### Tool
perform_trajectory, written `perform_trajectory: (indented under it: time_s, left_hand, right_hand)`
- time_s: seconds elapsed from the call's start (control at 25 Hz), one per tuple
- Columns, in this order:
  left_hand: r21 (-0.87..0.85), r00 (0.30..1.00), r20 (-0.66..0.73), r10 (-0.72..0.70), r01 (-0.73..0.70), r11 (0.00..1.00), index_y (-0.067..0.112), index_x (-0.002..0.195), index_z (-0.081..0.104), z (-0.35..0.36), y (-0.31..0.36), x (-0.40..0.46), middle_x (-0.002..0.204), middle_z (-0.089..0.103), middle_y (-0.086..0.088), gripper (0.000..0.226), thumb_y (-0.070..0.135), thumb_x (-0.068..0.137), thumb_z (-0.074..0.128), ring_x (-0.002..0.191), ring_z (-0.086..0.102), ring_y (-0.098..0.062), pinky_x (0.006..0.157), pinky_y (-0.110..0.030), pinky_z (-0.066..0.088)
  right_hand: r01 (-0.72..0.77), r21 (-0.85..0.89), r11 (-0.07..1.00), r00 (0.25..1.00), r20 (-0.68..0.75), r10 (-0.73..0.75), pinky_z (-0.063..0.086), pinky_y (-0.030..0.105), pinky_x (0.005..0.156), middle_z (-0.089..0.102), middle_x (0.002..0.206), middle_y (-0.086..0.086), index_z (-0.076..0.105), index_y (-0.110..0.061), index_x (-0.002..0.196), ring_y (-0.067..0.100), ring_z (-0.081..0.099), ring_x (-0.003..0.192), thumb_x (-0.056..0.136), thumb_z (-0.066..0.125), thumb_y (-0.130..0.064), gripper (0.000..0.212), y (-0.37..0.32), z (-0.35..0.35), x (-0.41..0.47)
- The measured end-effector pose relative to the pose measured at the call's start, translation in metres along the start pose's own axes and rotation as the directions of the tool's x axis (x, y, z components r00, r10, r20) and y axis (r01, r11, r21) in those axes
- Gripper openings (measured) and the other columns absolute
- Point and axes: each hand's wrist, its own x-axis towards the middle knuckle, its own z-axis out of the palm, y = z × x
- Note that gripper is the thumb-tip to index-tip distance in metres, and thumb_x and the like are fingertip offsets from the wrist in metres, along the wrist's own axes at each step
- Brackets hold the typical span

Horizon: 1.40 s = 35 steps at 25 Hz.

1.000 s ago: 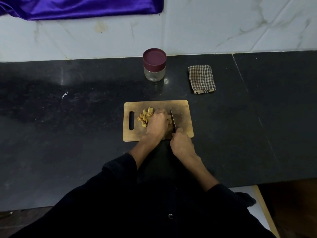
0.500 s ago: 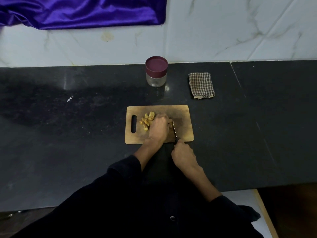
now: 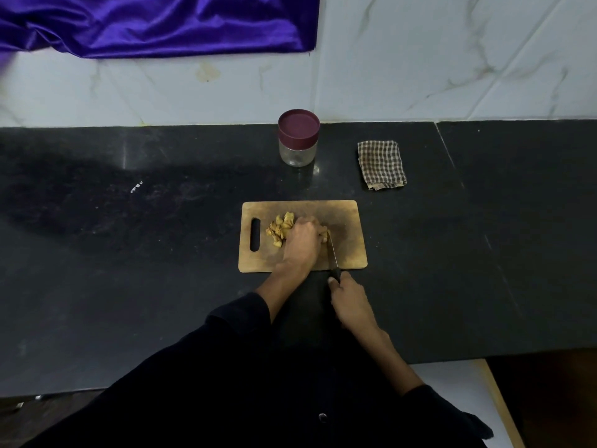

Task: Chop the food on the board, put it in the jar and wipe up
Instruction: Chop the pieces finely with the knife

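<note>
A wooden chopping board [image 3: 349, 250] with a handle slot lies on the black counter. Yellow-brown chopped food [image 3: 279, 229] is heaped left of centre on it. My left hand [image 3: 302, 244] lies curled over the uncut piece and hides most of it. My right hand [image 3: 347, 300] grips the black handle of a knife [image 3: 332, 255], just off the board's near edge. The blade points away from me and sits right beside my left fingers. A clear jar [image 3: 298, 139] with a maroon lid on stands behind the board. A checked cloth [image 3: 381, 163] lies folded to the jar's right.
The counter [image 3: 129, 253] meets a white marble-look wall at the back. A purple cloth [image 3: 155, 24] hangs at the top left. The counter's front edge runs below my arms, with a pale surface [image 3: 452, 383] lower right.
The camera tilted, so the scene slid down the frame. My right hand and the knife drew back toward me. The left hand stays on the food.
</note>
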Motion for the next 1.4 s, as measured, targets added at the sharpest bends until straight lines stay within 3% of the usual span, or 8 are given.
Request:
perform_trajectory:
  time_s: [0.08, 0.24, 0.6, 0.8, 1.08, 1.2, 1.4]
  left_hand:
    - [-0.001, 1.0, 0.009, 0.008, -0.008, 1.0, 0.012, 0.111, 0.067, -0.001, 0.0, 0.001, 0.113, 0.062, -0.003, 0.024, 0.011, 0.087, 0.064, 0.105, 0.057, -0.012, 0.091, -0.027, 0.051]
    - [-0.029, 0.999, 0.02, 0.033, -0.032, 0.999, 0.01, 0.11, 0.067, -0.005, 0.002, 0.0, 0.114, 0.062, -0.004, 0.024, 0.011, 0.087, 0.064, 0.108, 0.056, -0.014, 0.092, -0.031, 0.051]
    - [0.006, 0.995, -0.009, 0.098, -0.098, 0.995, 0.007, 0.11, 0.068, -0.009, 0.004, -0.003, 0.115, 0.061, -0.007, 0.024, 0.002, 0.089, 0.059, 0.108, 0.055, -0.017, 0.091, -0.029, 0.05]
    - [0.008, 0.994, -0.01, 0.111, -0.111, 0.994, 0.005, 0.107, 0.07, -0.009, 0.004, -0.003, 0.111, 0.062, -0.008, 0.022, 0.001, 0.088, 0.059, 0.104, 0.057, -0.019, 0.086, -0.03, 0.052]
    - [0.014, 0.997, -0.015, 0.079, -0.078, 0.997, 0.005, 0.104, 0.07, -0.011, 0.007, -0.003, 0.106, 0.063, -0.006, 0.02, 0.001, 0.087, 0.06, 0.1, 0.058, -0.018, 0.084, -0.029, 0.053]
    - [0.019, 0.998, -0.023, 0.066, -0.066, 0.998, 0.006, 0.105, 0.071, -0.01, 0.007, -0.003, 0.107, 0.063, -0.005, 0.019, 0.005, 0.089, 0.06, 0.101, 0.057, -0.017, 0.086, -0.027, 0.051]
    - [-0.014, 0.997, -0.005, 0.076, -0.076, 0.997, 0.007, 0.11, 0.069, -0.016, 0.009, -0.005, 0.112, 0.062, -0.006, 0.023, 0.006, 0.089, 0.06, 0.106, 0.054, -0.018, 0.09, -0.028, 0.048]
  right_hand:
    - [-0.018, 0.027, 0.999, 1.0, 0.022, 0.018, 0.046, 0.034, 0.062, 0.061, 0.097, 0.01, 0.05, -0.014, 0.115, 0.023, 0.06, 0.079, 0.105, 0.038, -0.032, 0.024, -0.003, -0.001, 0.0]
    - [0.016, -0.246, 0.969, 0.994, -0.099, -0.041, 0.048, 0.04, 0.078, 0.062, 0.108, 0.011, 0.047, -0.01, 0.121, 0.027, 0.061, 0.099, 0.105, 0.037, -0.028, 0.026, -0.007, -0.004, -0.004]
    - [0.059, -0.176, 0.983, 0.991, -0.108, -0.079, 0.044, 0.037, 0.072, 0.061, 0.104, 0.01, 0.05, -0.009, 0.114, 0.02, 0.055, 0.085, 0.105, 0.038, -0.026, 0.023, -0.018, -0.008, 0.012]
    - [0.023, -0.208, 0.978, 0.996, -0.085, -0.041, 0.049, 0.043, 0.078, 0.061, 0.109, 0.014, 0.047, -0.009, 0.115, 0.029, 0.06, 0.096, 0.104, 0.04, -0.023, 0.019, -0.026, -0.007, 0.018]
    - [-0.028, -0.226, 0.974, 0.992, -0.127, -0.001, 0.041, 0.039, 0.076, 0.059, 0.12, 0.016, 0.042, -0.006, 0.125, 0.032, 0.059, 0.107, 0.1, 0.044, -0.015, 0.027, -0.039, -0.001, 0.02]
    - [-0.038, -0.161, 0.986, 0.988, -0.155, 0.012, 0.04, 0.038, 0.075, 0.06, 0.117, 0.014, 0.044, -0.01, 0.123, 0.031, 0.059, 0.104, 0.103, 0.04, -0.019, 0.022, -0.026, 0.0, 0.011]
    - [-0.001, -0.076, 0.997, 0.993, -0.119, -0.008, 0.047, 0.041, 0.081, 0.061, 0.114, 0.013, 0.047, -0.011, 0.131, 0.029, 0.06, 0.103, 0.105, 0.037, -0.026, 0.032, -0.018, -0.009, 0.016]
